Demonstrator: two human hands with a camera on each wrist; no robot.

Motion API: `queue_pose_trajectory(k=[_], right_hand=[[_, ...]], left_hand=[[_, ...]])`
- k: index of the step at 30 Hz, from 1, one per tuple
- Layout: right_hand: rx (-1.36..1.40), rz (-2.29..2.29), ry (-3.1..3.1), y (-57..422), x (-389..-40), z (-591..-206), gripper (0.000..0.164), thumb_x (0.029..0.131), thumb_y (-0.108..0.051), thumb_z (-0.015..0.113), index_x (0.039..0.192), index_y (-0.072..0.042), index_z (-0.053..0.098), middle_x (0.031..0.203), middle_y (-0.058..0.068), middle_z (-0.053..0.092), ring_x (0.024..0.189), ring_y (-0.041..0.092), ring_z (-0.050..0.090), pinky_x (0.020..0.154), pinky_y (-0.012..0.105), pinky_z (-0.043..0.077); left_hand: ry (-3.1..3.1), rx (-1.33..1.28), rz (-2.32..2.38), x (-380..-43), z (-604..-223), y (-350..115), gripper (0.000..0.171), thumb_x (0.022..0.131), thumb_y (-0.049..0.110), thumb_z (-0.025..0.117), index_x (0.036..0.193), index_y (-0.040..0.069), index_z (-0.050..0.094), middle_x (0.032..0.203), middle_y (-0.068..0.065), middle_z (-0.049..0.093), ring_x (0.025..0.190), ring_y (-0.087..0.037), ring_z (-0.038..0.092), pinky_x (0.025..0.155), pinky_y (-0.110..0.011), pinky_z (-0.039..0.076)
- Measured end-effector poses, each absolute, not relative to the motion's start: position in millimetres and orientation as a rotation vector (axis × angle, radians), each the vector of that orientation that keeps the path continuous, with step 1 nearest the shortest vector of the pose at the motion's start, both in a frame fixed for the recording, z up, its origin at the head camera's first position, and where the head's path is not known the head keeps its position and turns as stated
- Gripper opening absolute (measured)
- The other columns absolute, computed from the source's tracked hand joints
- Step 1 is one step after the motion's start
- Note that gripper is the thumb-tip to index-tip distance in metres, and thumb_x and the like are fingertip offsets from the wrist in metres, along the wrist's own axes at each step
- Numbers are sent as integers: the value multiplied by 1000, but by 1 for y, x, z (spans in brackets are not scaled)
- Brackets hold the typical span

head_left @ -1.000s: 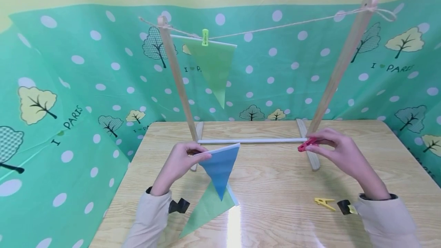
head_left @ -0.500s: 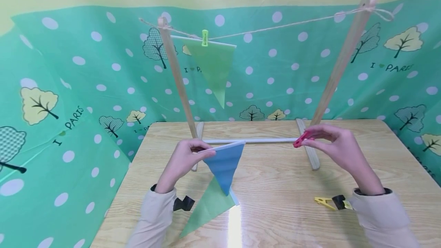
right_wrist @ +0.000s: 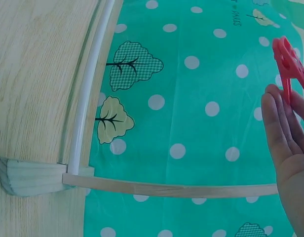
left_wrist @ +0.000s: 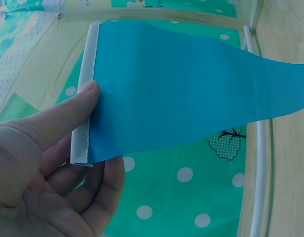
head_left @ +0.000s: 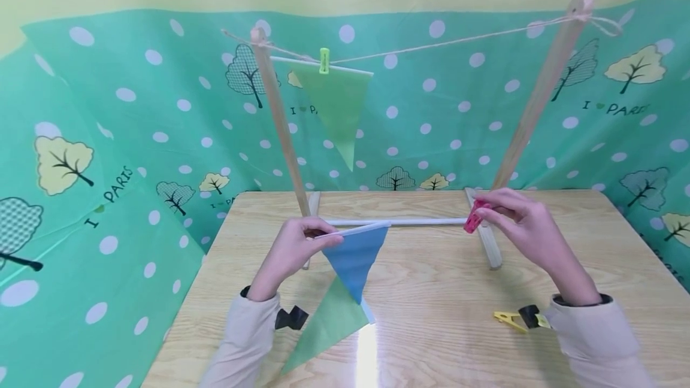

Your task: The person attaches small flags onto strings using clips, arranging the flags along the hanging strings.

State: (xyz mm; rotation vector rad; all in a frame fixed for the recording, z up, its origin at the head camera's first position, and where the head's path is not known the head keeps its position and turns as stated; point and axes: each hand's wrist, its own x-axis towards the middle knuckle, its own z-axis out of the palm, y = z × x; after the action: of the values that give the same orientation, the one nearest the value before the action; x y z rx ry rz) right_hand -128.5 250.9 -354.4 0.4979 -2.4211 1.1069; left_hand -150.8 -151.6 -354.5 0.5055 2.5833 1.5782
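Observation:
My left hand (head_left: 296, 247) pinches a blue triangular pennant (head_left: 357, 262) by its white top edge, thumb in front and fingers behind; its tip hangs down. In the left wrist view the pennant (left_wrist: 181, 89) fills the middle, its white strip (left_wrist: 85, 94) under the thumb. My right hand (head_left: 525, 226) holds a red clothespin (head_left: 474, 217) between thumb and fingers; the right wrist view shows the clothespin (right_wrist: 286, 61) at the far right. A green pennant (head_left: 334, 103) hangs from the string (head_left: 447, 44) by a light green clothespin (head_left: 324, 61), near the left post.
Two wooden posts (head_left: 283, 127) carry the string, joined low down by a white rod (head_left: 426, 221). Another green pennant (head_left: 326, 328) lies on the wooden table (head_left: 426, 328), below the blue one. A yellow clothespin (head_left: 509, 320) lies near my right sleeve. Spotted green cloth (head_left: 420, 130) stands behind.
My left hand has moved slightly right with the blue pennant. My right hand has shifted a little left and up, and the red clothespin has turned in its fingers.

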Motion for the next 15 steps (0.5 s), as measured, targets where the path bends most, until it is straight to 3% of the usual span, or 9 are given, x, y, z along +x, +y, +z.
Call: queue_pose_trajectory(k=[3,7,15], right_hand=[[525,1122,-2421,250,-130,-354,32,92,2,66,122,-8,70,102,-7,65,83,-1,61,68,8,49],[546,1140,-2425,248,-132,-353,31,94,2,63,124,-4,68,103,-5,62,84,0,61,71,8,49],[529,1204,-2429,245,-135,-347,48,84,9,73,129,2,59,103,12,65,92,-6,60,84,5,47]], left_hand=[[2580,504,1576,-152,-352,-150,11,84,23,81,92,14,79,94,-1,73,79,-17,67,73,-33,55],[2592,536,1551,-156,-350,-149,11,86,23,79,93,15,79,94,-1,74,81,-16,67,75,-35,55],[2607,595,1534,-161,-341,-146,14,87,23,78,97,14,80,94,-2,75,80,-16,67,72,-31,55]])
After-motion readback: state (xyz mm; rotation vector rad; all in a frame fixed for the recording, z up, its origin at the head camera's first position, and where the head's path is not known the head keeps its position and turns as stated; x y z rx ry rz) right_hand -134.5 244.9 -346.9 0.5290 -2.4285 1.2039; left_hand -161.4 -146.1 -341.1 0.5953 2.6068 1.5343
